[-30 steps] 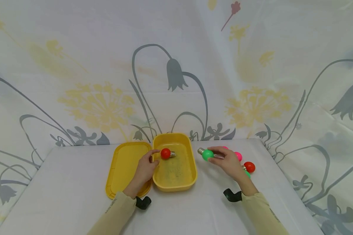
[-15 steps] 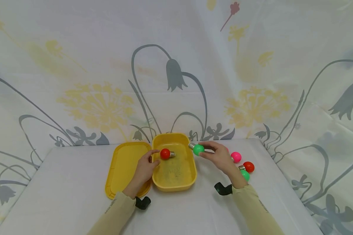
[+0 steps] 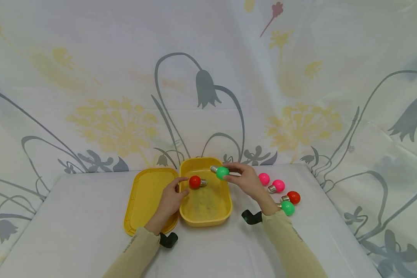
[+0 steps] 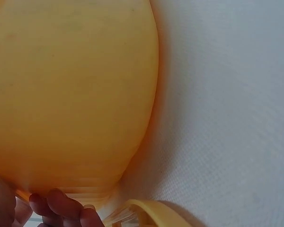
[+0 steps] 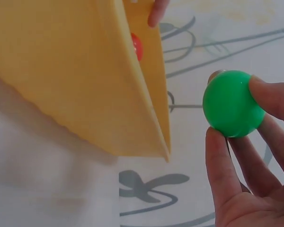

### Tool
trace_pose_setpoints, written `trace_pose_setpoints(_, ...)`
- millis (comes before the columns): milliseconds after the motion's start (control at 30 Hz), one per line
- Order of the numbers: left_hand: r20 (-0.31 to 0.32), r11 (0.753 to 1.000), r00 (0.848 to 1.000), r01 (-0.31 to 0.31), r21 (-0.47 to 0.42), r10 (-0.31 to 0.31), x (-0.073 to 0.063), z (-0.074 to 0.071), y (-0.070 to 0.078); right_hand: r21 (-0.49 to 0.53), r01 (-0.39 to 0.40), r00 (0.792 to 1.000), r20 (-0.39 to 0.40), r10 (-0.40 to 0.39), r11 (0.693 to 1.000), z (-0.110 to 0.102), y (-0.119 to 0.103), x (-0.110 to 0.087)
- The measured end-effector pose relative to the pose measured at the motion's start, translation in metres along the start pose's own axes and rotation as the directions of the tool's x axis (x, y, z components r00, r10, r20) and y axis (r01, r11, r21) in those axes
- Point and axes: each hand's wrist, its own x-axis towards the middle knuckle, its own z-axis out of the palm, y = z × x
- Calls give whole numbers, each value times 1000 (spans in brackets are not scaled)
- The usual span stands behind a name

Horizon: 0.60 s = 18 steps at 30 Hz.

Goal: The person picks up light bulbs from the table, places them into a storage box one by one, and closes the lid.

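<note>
- Tub (image 3: 205, 222), left edge gripped by your left hand (image 3: 170, 199), holds one red bulb (image 3: 195, 182).
- Your right hand (image 3: 246, 181) pinches a green bulb (image 3: 223, 173) above.
- Four bulbs (image 3: 279, 185) outside apparently remain.

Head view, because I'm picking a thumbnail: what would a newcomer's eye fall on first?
Probably the green bulb, pinched by the right hand and seen against the right side of the yellow box. Next might come the red bulb lying inside the box, then the pink bulbs on the white table to the right.
</note>
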Motion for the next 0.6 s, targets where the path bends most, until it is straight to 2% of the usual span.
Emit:
trace_pose_setpoints(367, -1, 1000, 1000, -20, 4, 20, 0, -1, 0, 4, -35, 998, 51, 35, 999, 14, -8, 14)
trace_pose_setpoints(600, -6, 999, 999, -32, 21, 32, -2, -1, 2, 39, -18, 997, 75, 15, 999, 21, -8, 22)
